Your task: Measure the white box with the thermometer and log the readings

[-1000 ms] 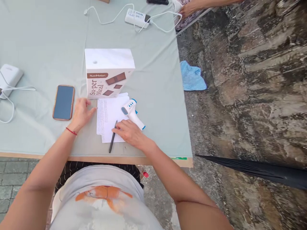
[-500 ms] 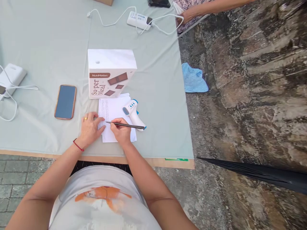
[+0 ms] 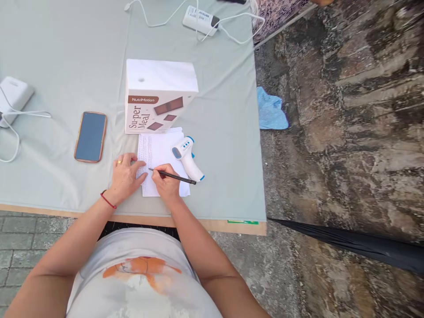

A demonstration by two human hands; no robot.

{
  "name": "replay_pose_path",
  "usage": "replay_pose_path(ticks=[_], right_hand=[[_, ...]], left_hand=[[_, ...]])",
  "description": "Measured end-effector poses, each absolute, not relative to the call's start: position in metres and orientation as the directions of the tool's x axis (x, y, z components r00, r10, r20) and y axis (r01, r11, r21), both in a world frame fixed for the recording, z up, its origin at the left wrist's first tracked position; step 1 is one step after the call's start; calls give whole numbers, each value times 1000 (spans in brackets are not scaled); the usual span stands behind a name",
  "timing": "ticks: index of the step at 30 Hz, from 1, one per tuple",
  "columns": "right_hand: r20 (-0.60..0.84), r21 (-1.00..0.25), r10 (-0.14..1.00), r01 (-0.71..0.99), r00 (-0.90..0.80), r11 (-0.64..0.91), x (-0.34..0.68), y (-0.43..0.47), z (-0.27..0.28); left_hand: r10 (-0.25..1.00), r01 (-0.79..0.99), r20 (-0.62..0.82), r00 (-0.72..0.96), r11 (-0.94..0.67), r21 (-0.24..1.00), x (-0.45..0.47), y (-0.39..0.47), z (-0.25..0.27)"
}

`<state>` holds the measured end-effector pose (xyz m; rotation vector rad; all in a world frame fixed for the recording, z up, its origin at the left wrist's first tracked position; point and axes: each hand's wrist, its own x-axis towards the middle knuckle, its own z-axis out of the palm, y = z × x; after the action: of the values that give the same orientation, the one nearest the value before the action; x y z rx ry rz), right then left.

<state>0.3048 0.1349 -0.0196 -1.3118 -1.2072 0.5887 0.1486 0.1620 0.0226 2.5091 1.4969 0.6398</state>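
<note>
A black pen [image 3: 179, 177] is pinched in my right hand [image 3: 166, 183], its tip at the lines of small handwriting on the white sheets of paper [image 3: 162, 148]. My left hand [image 3: 127, 173] rests on the left edge of the paper with its fingers apart, holding nothing. On the right side of the sheets lies a white and blue infrared thermometer [image 3: 188, 159]. A white box [image 3: 162, 95] printed "NutriMotion Su-per Meal" stands at the paper's far edge.
A smartphone [image 3: 90, 137] lies left of my hands. White power banks [image 3: 200, 20] with cables sit at the back and the far left. A blue cloth [image 3: 272, 110] is beyond the table's right edge, near a stone wall [image 3: 357, 132].
The pen's back end has swung toward me and its tip has shifted slightly right. The other person's arm has drawn back from the cable at the table's far corner. My view has shifted slightly.
</note>
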Motion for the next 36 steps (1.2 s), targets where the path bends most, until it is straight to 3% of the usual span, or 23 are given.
replay_pose_path(ticks=[36], right_hand=[[355,-925,844,279,403,256,303,133,-19]], left_hand=[[870,799,278,407,-486,355,149,163,21]])
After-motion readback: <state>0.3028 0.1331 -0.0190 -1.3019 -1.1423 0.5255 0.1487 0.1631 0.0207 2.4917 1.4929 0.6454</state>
